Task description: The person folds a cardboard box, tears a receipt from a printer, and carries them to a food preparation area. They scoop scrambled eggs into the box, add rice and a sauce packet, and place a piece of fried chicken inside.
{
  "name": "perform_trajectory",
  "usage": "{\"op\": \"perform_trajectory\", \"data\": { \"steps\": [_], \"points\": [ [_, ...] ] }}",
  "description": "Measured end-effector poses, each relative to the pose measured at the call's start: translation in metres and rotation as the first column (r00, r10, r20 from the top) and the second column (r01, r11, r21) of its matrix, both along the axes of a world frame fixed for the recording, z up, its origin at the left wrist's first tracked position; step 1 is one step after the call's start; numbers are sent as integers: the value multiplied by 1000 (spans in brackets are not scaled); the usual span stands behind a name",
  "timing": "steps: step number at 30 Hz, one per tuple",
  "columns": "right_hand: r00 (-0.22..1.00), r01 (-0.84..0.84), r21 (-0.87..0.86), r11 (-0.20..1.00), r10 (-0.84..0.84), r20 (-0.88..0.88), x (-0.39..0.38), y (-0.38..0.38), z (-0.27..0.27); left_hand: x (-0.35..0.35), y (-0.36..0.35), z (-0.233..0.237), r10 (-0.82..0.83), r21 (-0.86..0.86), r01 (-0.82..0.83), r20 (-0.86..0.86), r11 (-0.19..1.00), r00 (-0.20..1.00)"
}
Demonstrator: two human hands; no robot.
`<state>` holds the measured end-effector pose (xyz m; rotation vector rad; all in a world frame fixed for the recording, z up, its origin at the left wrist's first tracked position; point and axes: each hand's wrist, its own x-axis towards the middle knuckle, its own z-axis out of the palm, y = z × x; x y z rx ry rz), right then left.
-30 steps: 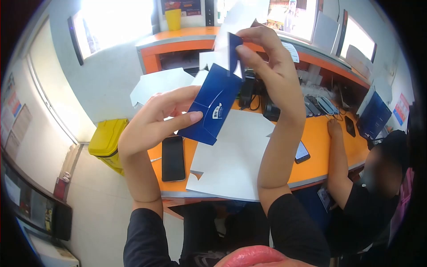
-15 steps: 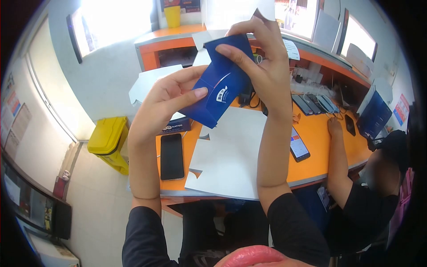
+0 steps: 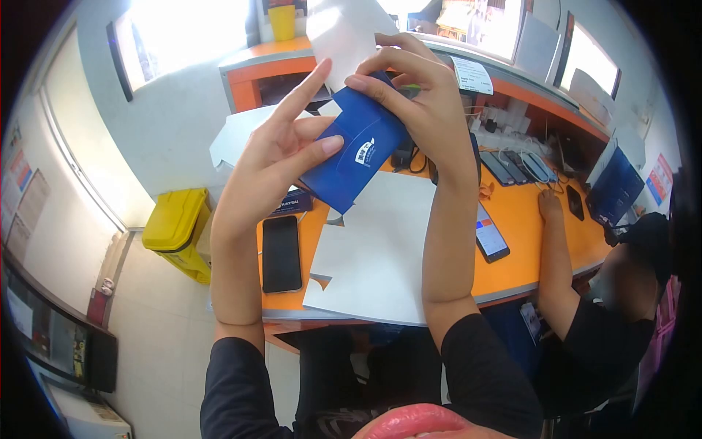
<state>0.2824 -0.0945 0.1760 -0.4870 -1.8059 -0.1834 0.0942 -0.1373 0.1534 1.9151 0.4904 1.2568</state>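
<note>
A blue printed cardboard piece (image 3: 358,150) with a white logo hangs above the desk, its white inner side rising behind it at the top. My left hand (image 3: 289,150) pinches its lower left part, thumb on the blue face and index finger stretched upward. At the upper right edge, my right hand (image 3: 424,95) grips the cardboard with the thumb in front and fingers curled behind. Beneath both hands lie flat white cut sheets (image 3: 376,249) on the orange desk (image 3: 526,249).
A black phone (image 3: 281,254) lies left of the sheets, a lit phone (image 3: 491,235) to the right. Several phones with cables (image 3: 504,170) lie farther back. At the right sits another person (image 3: 599,329), one hand on the desk. A yellow bin (image 3: 174,227) stands at left.
The cardboard's upper part has folded down and toward the right, showing more white behind. My left index finger has lifted and straightened; my right hand has shifted slightly lower.
</note>
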Motion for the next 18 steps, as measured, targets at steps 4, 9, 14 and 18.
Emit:
{"op": "perform_trajectory", "data": {
  "steps": [4,9,14,18],
  "points": [
    [999,-47,16,999,47,10,3,4,0,1,0,0,-8,-32,9,33,999,999],
    [993,-90,-73,993,94,65,3,1,2,0,1,3,50,-48,-49,5,998,999],
    [993,-110,-54,992,112,47,3,-1,0,4,-2,2,51,9,-51,47,999,998],
    [993,-35,109,993,47,-105,-12,-19,9,2,-3,-3,166,222,-188,115,957,979]
  ]
}}
